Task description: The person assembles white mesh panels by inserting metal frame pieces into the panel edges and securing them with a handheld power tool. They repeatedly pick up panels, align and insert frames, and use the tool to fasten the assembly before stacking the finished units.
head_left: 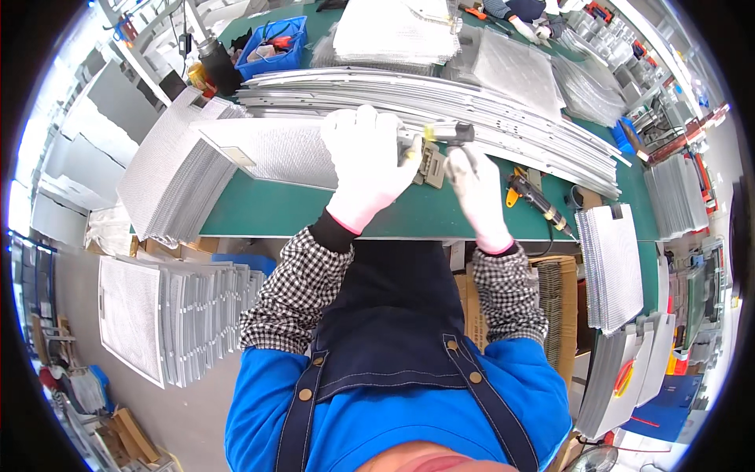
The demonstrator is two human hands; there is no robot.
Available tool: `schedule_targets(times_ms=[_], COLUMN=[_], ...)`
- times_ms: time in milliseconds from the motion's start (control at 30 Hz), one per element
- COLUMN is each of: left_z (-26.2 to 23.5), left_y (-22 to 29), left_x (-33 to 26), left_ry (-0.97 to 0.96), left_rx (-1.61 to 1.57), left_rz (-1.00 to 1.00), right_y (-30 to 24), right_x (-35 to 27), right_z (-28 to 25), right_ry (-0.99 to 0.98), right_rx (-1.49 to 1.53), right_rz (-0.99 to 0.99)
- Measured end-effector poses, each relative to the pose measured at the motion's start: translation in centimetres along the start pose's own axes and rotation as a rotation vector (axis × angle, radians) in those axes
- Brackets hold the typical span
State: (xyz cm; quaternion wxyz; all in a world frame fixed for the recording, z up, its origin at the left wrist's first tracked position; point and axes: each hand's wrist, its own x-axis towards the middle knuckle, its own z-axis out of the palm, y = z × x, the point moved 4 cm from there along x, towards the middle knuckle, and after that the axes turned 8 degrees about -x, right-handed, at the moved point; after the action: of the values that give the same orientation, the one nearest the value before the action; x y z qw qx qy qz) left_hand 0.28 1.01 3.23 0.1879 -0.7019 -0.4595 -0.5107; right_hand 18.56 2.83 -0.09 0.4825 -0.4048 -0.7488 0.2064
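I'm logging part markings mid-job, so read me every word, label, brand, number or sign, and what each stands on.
No text can be read in this view.
Mesh panel partly behind the left hand: pale rectangular patch, no readable text.
Power screwdriver: any marking too small to read.
Yellow can: any print too small.
Cardboard box: any print too blurred.

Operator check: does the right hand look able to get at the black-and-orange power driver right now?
Probably yes: the power driver lies just right of the right hand on the green tabletop, nothing visibly between. It seems to grip a hammer-like tool, likely needing release first.
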Motion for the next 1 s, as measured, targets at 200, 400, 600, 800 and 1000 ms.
schedule_targets(times_ms=[200, 400, 600, 800, 1000], left_z=[-1.7, -2.9, -0.4, -0.7, 0.7], left_y=[1.3, 1.0, 1.5, 2.5, 2.1], left_x=[-1.0, 0.5, -0.3, 0.2, 1.0], left_ry=[0.023, 0.064, -0.021, 0.088, -0.046], left_rx=[-0.095, -0.193, -0.211, -0.117, -0.163], left_rz=[0.047, 0.042, 0.073, -0.044, -0.107], right_y=[13.6, 12.6, -11.4, -14.8, -17.7], right_x=[-4.0, 2.4, 23.5, 26.0, 20.3], right_z=[-3.9, -5.7, -8.3, -4.9, -6.7], right_ry=[-0.054, -0.048, 0.111, -0.125, 0.039], right_rx=[-0.778, -0.965, -0.09, 0.392, 0.064], right_rz=[0.334, -0.164, -0.365, -0.429, -0.499])
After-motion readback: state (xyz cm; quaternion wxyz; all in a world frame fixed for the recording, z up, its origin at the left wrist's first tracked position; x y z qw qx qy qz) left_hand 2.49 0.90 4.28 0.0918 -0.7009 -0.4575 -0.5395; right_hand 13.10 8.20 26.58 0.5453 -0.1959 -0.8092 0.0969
